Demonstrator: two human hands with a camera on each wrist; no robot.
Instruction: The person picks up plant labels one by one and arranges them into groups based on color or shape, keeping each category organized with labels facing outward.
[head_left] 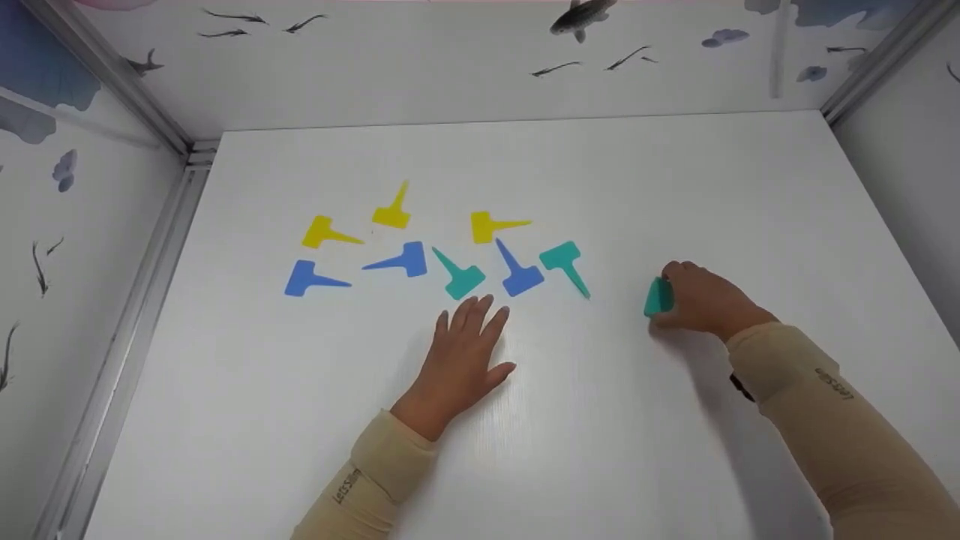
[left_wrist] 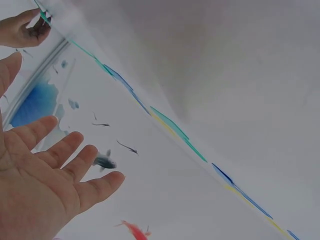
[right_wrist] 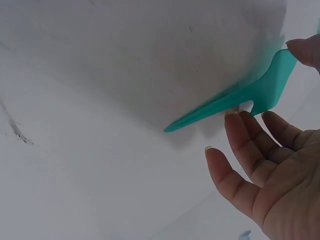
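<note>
Holds in the right hand (head_left: pixel 709 298), between thumb and fingers, a green T-shaped tag (head_left: pixel 658 297), and grips it by the wide head; in the right wrist view, has its stalk pointing free between eight and nine o'clock. Shows the left hand (head_left: pixel 457 366) wide, with fingers straight and spread, palm towards the white table (head_left: pixel 570 450). Counting from this left hand, with twelve at the far wall (head_left: pixel 420 71), has the held tag between two and three o'clock. Has also a loose green tag (head_left: pixel 466 282) at twelve, just beside the fingertips; cannot tell if touching. Has a second loose green tag (head_left: pixel 561 256) between one and two, near the blue tag (head_left: pixel 523 280) at one. Shows more blue tags at eleven (head_left: pixel 414 259) and at ten (head_left: pixel 301 279). Farther, has a yellow tag (head_left: pixel 481 227) near twelve, another at eleven (head_left: pixel 391 217) and a third between ten and eleven (head_left: pixel 316 232). Wears beige sleeves (head_left: pixel 825 427) with dark lettering. Has a metal rail (head_left: pixel 131 375) at nine and a printed fish (head_left: pixel 579 19) on the far wall, near one.
</note>
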